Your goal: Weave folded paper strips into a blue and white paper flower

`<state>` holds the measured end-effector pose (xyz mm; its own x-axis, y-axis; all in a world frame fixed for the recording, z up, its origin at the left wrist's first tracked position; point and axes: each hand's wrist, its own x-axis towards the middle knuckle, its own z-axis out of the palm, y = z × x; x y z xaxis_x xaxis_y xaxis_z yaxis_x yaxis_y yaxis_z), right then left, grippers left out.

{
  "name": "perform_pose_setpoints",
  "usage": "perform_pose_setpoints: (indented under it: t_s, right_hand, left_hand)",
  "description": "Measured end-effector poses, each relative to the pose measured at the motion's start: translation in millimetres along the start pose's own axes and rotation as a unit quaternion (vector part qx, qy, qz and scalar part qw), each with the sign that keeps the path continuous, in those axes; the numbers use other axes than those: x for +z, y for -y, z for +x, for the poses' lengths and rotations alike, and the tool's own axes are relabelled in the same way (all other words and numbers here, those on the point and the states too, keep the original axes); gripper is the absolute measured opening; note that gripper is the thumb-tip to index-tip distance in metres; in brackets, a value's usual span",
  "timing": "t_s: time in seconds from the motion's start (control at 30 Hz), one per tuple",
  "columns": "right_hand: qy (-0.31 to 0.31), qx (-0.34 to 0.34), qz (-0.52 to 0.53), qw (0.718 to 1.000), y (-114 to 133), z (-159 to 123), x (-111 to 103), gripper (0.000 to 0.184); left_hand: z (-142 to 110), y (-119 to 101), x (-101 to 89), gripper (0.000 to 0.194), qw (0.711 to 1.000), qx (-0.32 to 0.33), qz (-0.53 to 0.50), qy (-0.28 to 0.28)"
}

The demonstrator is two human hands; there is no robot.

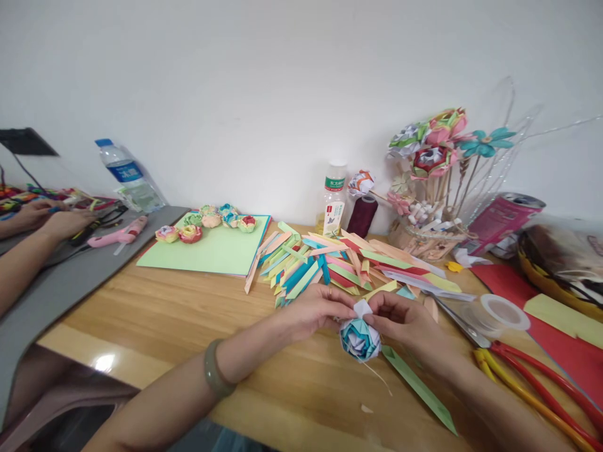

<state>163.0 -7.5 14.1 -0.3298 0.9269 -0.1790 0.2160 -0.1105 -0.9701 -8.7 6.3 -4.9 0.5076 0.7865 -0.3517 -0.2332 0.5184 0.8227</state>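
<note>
Between my two hands is a blue and white folded-paper flower (360, 339), with a pale thread trailing from its underside. My left hand (316, 312) pinches its upper left edge. From the right, my right hand (400, 320) grips the white paper tab (362, 308) at the flower's top between thumb and fingers. A green folded paper strip (419, 390) lies on the wooden table just below my right hand. Beyond both hands spreads a heap of coloured paper strips (301, 270).
Scissors (494, 348) and a tape roll (504, 312) lie at the right. Finished paper flowers (190, 233) rest on green paper (207, 254). Behind stand a bottle (333, 201), a thread spool (363, 216) and a flower basket (424, 242). At far left are a co-worker's hands (70, 223) and a pink glue gun (120, 233).
</note>
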Motion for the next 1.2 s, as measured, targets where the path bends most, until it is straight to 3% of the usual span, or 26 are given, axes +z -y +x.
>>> perform_pose_setpoints:
  t_s: [0.17,0.37,0.67,0.83,1.0,1.1,1.2]
  right_hand:
    - [0.011,-0.007,-0.014,1.000,-4,0,-2,0.017]
    - [0.028,-0.016,-0.030,0.999,-5,1,-1,0.015]
    - [-0.014,-0.065,-0.151,0.986,-8,0,2,0.016]
    - [-0.004,-0.118,-0.233,0.965,-6,-2,0,0.015]
    - [-0.058,-0.267,-0.319,0.907,-8,-6,-5,0.013]
    - [-0.079,-0.368,-0.394,0.838,-16,-7,-9,0.013]
    - [-0.075,-0.425,-0.453,0.780,-24,-6,-12,0.017]
  left_hand:
    - [-1,-2,5.0,0.027,0.999,-0.003,0.015,-0.032]
    - [-2,-1,9.0,0.020,0.995,0.039,0.074,-0.051]
    - [2,6,7.7,0.014,0.981,0.082,0.153,-0.091]
    - [1,4,7.2,0.019,0.984,0.084,0.141,-0.077]
    - [-3,-3,7.9,0.028,0.997,0.056,0.053,-0.030]
    - [-5,-4,8.0,0.035,0.996,0.046,0.070,0.041]
    - [-5,-2,7.2,0.043,0.991,0.027,0.092,0.093]
